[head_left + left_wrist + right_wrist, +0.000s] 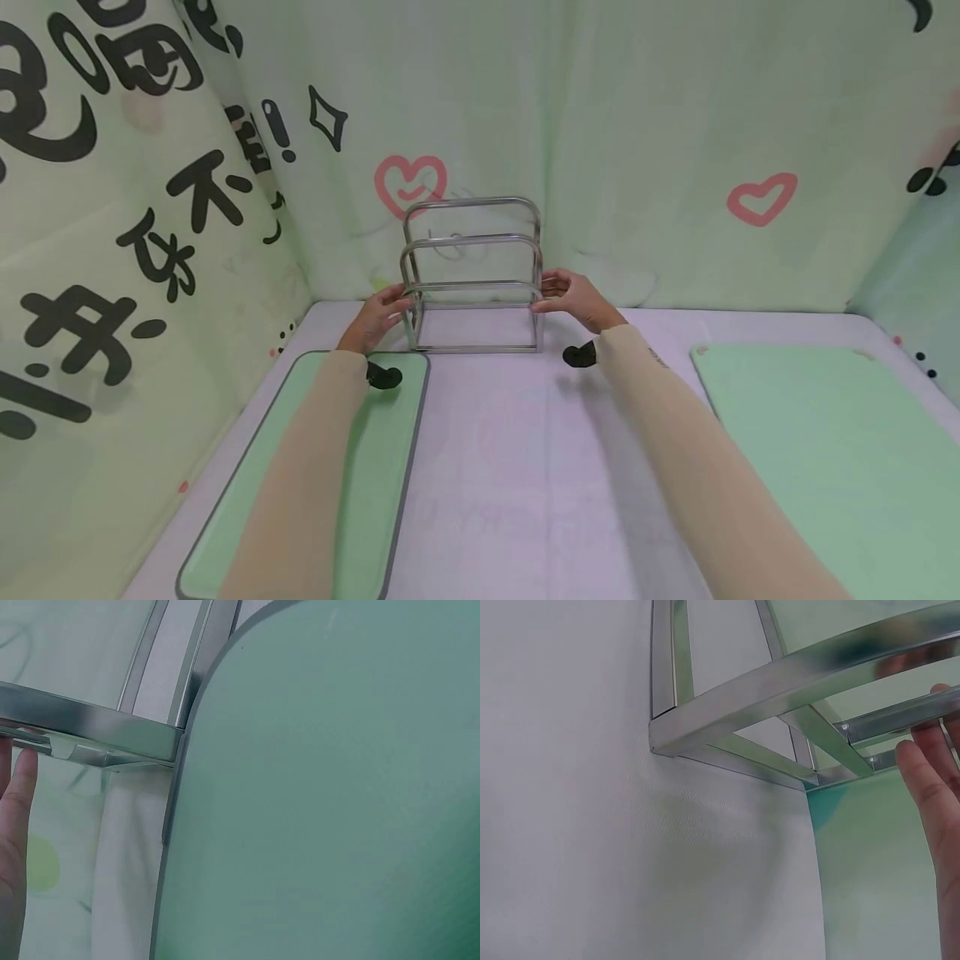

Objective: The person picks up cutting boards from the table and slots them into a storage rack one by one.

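Observation:
A shiny metal rack with several upright loops stands at the back of the table, between both hands. My left hand holds its left side, the fingers at the side bars. On the opposite side my right hand grips the bars, thumb in front and fingers farther back. The left wrist view shows a fingertip of the left hand at the rack's side bar. In the right wrist view, the thumb and fingers of the right hand are around the slim bars of the rack.
A green board with a grey edge lies under my left forearm, its far end close to the rack's foot. Another light green board lies at the right. Printed curtains hang behind the purplish-white tabletop and to its left.

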A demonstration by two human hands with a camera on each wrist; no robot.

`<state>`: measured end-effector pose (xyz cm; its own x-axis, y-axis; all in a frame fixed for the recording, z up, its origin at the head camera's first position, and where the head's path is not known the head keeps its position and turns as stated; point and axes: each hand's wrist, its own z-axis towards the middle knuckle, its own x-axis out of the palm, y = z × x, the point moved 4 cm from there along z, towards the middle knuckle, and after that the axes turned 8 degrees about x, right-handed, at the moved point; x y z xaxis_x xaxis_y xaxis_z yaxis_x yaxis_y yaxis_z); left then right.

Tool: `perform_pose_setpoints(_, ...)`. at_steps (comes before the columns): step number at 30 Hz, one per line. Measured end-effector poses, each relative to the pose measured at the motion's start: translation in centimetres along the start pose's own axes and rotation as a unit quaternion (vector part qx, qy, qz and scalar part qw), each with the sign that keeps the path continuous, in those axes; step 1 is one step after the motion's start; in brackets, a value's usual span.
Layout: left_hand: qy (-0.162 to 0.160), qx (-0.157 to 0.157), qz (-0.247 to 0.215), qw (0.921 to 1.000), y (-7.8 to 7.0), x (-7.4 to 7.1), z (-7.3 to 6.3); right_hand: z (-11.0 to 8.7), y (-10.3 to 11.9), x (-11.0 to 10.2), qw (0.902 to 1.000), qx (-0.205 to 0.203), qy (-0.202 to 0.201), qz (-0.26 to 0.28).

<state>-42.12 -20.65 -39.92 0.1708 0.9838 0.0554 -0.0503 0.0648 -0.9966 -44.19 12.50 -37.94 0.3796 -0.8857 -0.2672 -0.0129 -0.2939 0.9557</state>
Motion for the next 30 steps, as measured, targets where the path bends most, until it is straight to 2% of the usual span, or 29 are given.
perform_pose_setpoints(24,0.014,-0.001,0.022,0.9997,0.2,1.5,0.5,-1.0,-0.6,-1.8,0.9995,0.015,0.000,-0.027)
perform_pose_setpoints(30,0.025,0.019,0.050,0.9982,0.3,2.1,1.0,-1.1,-1.1,-2.6,0.9997,0.011,-0.009,-0.018)
